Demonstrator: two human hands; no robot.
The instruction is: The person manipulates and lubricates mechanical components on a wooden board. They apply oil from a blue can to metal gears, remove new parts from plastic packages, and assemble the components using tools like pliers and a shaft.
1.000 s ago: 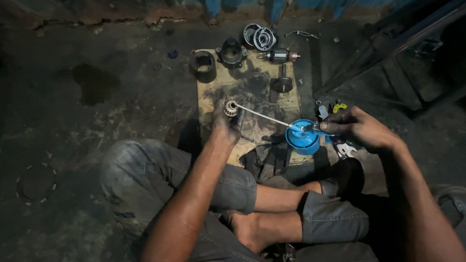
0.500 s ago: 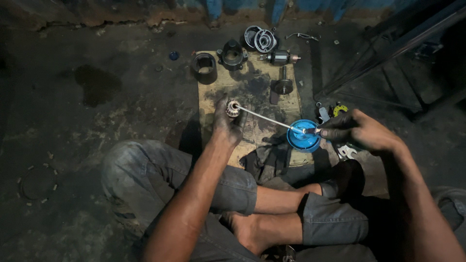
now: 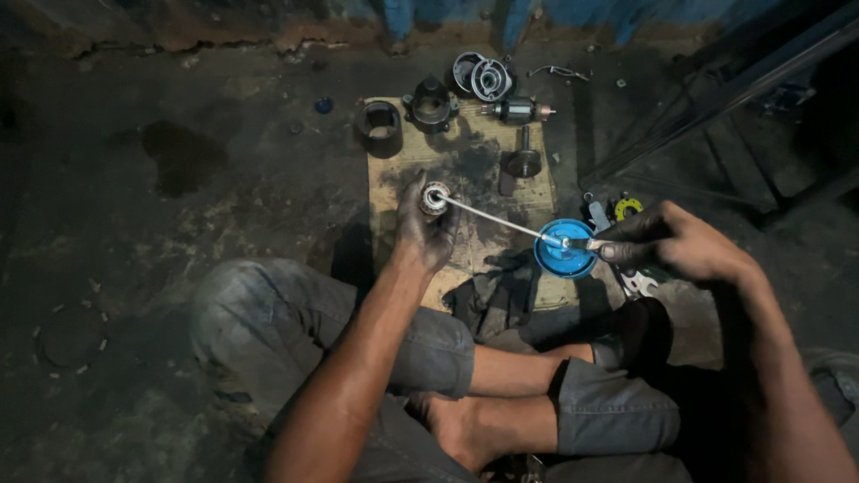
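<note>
A grease-stained wooden board [image 3: 420, 165] on the dark concrete floor [image 3: 179, 224] bears a black cylindrical housing [image 3: 379, 128], a motor armature [image 3: 517, 110] and a blue round tin [image 3: 565, 253].

There is a single view, from a camera worn on the person's head. It looks steeply down and forward over the crossed legs at a wooden board [image 3: 420, 170] lying on the dark floor [image 3: 179, 224]. It sits close enough that both forearms run in from the bottom edge, the left hand [image 3: 425, 233] over the near middle of the board and the right hand [image 3: 671, 246] just off its right edge. Beyond the board's far edge the view reaches the foot of a wall [image 3: 268, 27]. No second view shares the scene.
</note>
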